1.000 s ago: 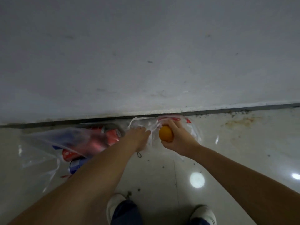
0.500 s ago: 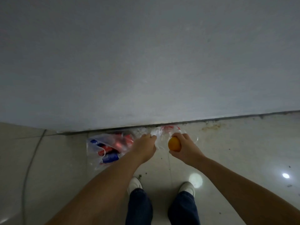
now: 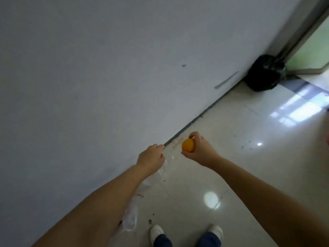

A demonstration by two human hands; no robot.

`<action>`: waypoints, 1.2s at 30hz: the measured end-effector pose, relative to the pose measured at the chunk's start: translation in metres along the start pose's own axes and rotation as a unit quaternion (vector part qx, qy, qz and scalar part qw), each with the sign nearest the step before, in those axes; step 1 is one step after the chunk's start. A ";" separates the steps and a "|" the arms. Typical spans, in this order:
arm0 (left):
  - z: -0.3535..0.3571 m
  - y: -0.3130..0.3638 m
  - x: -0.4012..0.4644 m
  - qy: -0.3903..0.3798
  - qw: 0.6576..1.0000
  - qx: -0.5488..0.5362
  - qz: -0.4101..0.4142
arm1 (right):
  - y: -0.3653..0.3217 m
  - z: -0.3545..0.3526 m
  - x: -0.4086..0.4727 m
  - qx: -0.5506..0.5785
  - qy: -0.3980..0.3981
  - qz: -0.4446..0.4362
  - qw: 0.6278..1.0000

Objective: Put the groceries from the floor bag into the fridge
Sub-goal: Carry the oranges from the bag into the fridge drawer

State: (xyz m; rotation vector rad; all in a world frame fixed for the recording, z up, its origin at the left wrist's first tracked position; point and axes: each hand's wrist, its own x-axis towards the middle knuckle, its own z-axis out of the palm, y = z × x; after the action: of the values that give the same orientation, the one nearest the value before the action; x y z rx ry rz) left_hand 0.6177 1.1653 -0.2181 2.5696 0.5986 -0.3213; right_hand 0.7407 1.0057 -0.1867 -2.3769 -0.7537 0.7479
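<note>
Your right hand [image 3: 199, 148] wraps its fingers around the orange [image 3: 188, 145], held above the floor [image 3: 231, 157], just right of the wall [image 3: 106, 68] base. The fruit looks round, firm, lightly dimpled and light enough for one hand; cup it around its widest part. Your left hand [image 3: 151, 157], just left of the orange, curls around the thin, clear, crinkly plastic bag [image 3: 163, 168]; I judge it floppy and slippery, so gather it near the mouth.

The right hand [image 3: 199, 150] grips an orange [image 3: 188, 145]; the left hand [image 3: 151, 158] pinches the clear bag [image 3: 164, 166].
</note>
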 end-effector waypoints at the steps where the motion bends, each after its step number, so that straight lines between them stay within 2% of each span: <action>1: -0.006 0.018 0.003 -0.001 1.000 0.008 0.024 | 0.009 -0.023 -0.018 0.007 0.022 0.016 1.000; 6: -0.014 0.140 0.005 -0.007 0.987 0.039 0.154 | 0.066 -0.113 -0.127 0.000 0.131 0.103 0.986; 11: 0.006 0.276 -0.039 -0.005 0.954 0.061 0.292 | 0.120 -0.159 -0.257 -0.031 0.207 0.168 0.963; 15: 0.039 0.364 -0.104 -0.003 0.925 0.080 0.371 | 0.166 -0.164 -0.373 -0.023 0.275 0.217 0.936; 19: 0.084 0.437 -0.195 -0.012 0.895 0.112 0.432 | 0.204 -0.153 -0.503 -0.026 0.311 0.261 0.914; 27: 0.193 0.606 -0.393 -0.074 0.783 0.163 0.596 | 0.271 -0.129 -0.759 -0.040 0.377 0.376 0.845; 30: 0.225 0.658 -0.441 -0.097 0.752 0.168 0.630 | 0.293 -0.129 -0.822 -0.028 0.408 0.414 0.813; 36: 0.269 0.746 -0.476 -0.115 0.723 0.163 0.661 | 0.349 -0.152 -0.896 -0.046 0.454 0.455 0.765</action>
State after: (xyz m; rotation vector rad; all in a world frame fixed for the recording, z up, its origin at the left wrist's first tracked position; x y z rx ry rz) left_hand 0.5172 0.2728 0.0026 2.4778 -1.4847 -0.2049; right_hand 0.3388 0.1403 0.0068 -2.6747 0.8410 -0.2265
